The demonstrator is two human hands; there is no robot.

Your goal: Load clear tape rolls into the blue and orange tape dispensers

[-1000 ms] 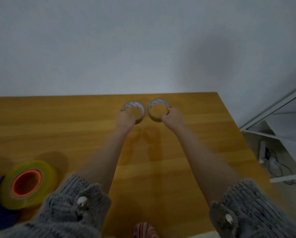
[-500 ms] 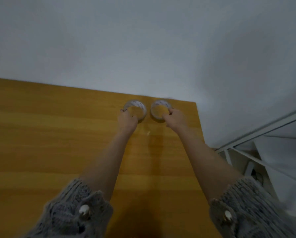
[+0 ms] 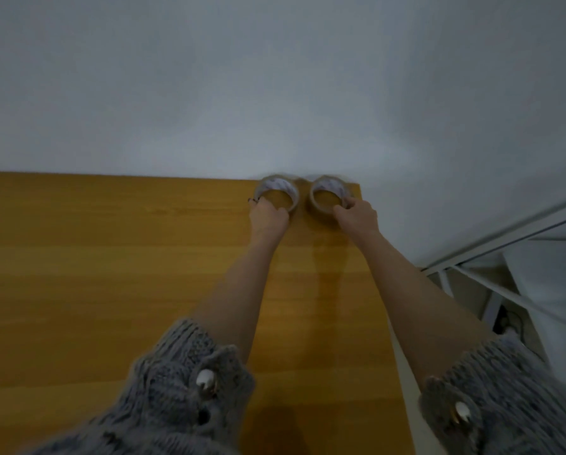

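Honey-orange wood-grain table [image 3: 111, 257], pale grey wall [image 3: 275, 77], grey knit sleeve [image 3: 176, 372], and the left tape roll [image 3: 276, 185] and right tape roll [image 3: 332, 184] are clear, white-lined.

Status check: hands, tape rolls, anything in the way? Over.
Left hand grips left tape roll. Right hand grips right tape roll. Both at table's far corner. Dispensers not in view; no obstruction seen.

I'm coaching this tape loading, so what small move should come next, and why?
Probably lift both rolls and draw them back toward the body. The left hand grips the left roll and the right hand grips the right roll at the far edge of the table, and no dispenser is in view.
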